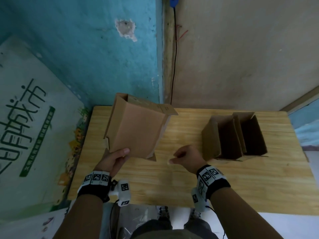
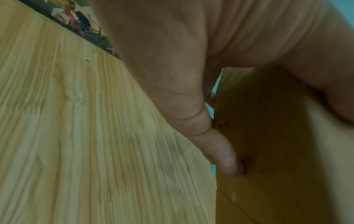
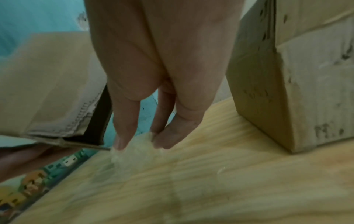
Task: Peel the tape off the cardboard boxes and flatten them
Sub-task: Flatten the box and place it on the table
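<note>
- Left hand [image 1: 115,160], at 7 o'clock on the wooden table [image 1: 172,183]: thumb on top and fingers beneath, clamped on the near corner of a cardboard box [image 1: 136,128]. The box is held tilted above the table's left half, between 9 and 11 o'clock, with one flap sticking out at its far end. Risk: a one-corner hold gives little control. The box could pivot or slip out if it is pulled from the other side.
- In the left wrist view a fingertip [image 2: 232,168] presses flat against the cardboard. The other fingers are hidden.
- Right hand [image 1: 187,156], near the table's centre: thumb and fingers drawn together, apparently pinching a crumpled clear strip of tape [image 3: 132,153]. In the right wrist view the fingertips [image 3: 120,144] close on it just above the wood. Risk: peeled tape probably clings to skin, so it may not drop when released, or it may re-stick to the table or the box.
- Whether any tape remains on the held box cannot be told. If some does, folding it flat could tear the board.
- Two open boxes [image 1: 234,137], at 2 to 3 o'clock: upright, touching side by side, not yet flattened. Risk: they stand near the right hand, and a sweeping move could knock them toward the table's right edge.
</note>
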{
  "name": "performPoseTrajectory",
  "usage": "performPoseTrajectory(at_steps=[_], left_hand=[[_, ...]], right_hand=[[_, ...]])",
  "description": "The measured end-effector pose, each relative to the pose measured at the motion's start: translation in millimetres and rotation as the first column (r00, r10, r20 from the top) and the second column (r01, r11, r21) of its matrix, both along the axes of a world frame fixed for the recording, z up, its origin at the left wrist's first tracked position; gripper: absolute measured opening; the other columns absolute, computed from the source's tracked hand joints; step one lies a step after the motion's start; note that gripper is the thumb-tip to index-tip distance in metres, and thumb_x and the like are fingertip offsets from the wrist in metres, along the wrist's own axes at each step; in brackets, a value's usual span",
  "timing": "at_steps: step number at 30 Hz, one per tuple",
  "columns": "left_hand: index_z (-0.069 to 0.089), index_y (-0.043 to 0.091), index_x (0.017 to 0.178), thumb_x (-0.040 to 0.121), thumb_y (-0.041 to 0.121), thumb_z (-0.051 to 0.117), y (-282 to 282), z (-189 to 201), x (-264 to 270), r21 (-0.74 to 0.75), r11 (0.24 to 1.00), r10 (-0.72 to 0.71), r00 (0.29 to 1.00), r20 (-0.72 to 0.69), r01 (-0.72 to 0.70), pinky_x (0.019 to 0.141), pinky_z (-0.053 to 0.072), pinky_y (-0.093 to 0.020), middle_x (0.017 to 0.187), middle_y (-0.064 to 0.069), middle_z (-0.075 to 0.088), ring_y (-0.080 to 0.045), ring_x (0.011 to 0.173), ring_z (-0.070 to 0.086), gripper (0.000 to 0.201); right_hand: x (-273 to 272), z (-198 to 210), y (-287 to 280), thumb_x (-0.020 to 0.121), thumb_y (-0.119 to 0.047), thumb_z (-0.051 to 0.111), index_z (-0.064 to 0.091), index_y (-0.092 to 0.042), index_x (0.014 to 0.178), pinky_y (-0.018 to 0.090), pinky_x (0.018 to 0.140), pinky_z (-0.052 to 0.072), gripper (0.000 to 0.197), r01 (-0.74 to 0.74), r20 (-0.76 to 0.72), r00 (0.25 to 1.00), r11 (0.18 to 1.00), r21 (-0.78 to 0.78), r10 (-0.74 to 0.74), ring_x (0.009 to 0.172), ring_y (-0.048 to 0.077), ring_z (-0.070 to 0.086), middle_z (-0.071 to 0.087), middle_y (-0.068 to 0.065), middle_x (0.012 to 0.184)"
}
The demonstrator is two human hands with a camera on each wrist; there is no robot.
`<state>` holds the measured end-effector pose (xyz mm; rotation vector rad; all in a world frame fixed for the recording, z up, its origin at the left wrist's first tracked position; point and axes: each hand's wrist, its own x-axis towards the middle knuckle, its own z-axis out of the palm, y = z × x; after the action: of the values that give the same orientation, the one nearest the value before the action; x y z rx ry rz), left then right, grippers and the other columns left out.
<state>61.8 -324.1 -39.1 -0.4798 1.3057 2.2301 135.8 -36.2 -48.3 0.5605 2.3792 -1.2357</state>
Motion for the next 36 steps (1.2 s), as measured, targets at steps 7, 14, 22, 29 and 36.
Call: performPoseTrajectory(at_steps=[7,14,22,29,36], left_hand=[[0.06,0.021,0.12,0.084,-0.014,0.062,4.2,1.6,1.0,-0.015,0.999,-0.029,1.0,-0.006,0.029,0.086,0.06,-0.038,0.111,0.0,0.075,-0.025,0.115,0.061,0.05],[0.052,0.017,0.137,0.085,-0.016,0.053,5.1,-3.2,-3.1,0.017,0.999,-0.045,0.999,0.009,0.045,0.082,0.06,-0.037,0.122,-0.002,0.071,-0.024,0.116,0.064,0.062],[0.049,0.016,0.143,0.039,0.021,0.102,23.8,-0.6,-12.4,-0.037,0.983,-0.178,0.984,-0.003,0.178,0.103,0.047,-0.052,0.137,-0.007,0.062,-0.03,0.128,0.057,0.117],[0.047,0.016,0.143,0.038,0.011,0.1,31.9,25.7,-14.9,-0.221,0.944,-0.283,0.944,-0.171,0.243,0.086,0.058,-0.041,0.136,-0.009,0.062,-0.025,0.123,0.061,0.118],[0.043,0.023,0.139,0.045,-0.002,0.095,49.8,76.3,-33.7,-0.505,0.847,-0.424,0.784,-0.453,0.167,0.087,0.055,-0.029,0.129,0.005,0.061,-0.006,0.118,0.059,0.11]], right_hand=[[10.9,-20.8,-13.3,0.084,-0.009,0.08,0.064,-0.024,0.062,0.018,0.07,0.05,0.031,0.068,-0.126,0.991,0.992,0.104,-0.055,0.071,0.004,0.057,0.062,-0.007,0.076],[17.2,-37.9,-8.2,0.09,-0.031,0.069,0.082,-0.019,0.092,0.035,0.1,0.046,0.018,-0.272,-0.007,0.956,0.899,0.344,0.292,0.116,0.022,0.055,0.073,0.001,0.106],[7.8,-13.5,6.4,0.088,-0.01,0.062,0.077,-0.023,0.1,0.043,0.105,0.05,0.023,-0.229,0.073,0.972,0.964,0.132,0.221,0.117,0.018,0.063,0.071,-0.002,0.118],[-3.8,26.1,39.3,0.093,0.01,0.057,0.069,-0.012,0.089,0.033,0.067,0.058,0.025,0.346,-0.155,0.899,0.882,-0.32,-0.41,0.073,0.023,0.077,0.076,0.014,0.088],[-9.1,91.7,70.5,0.102,-0.014,0.054,0.055,-0.023,0.141,0.043,0.096,0.053,0.04,0.408,-0.056,0.823,0.655,-0.636,-0.566,0.11,0.018,0.064,0.068,-0.004,0.114]])
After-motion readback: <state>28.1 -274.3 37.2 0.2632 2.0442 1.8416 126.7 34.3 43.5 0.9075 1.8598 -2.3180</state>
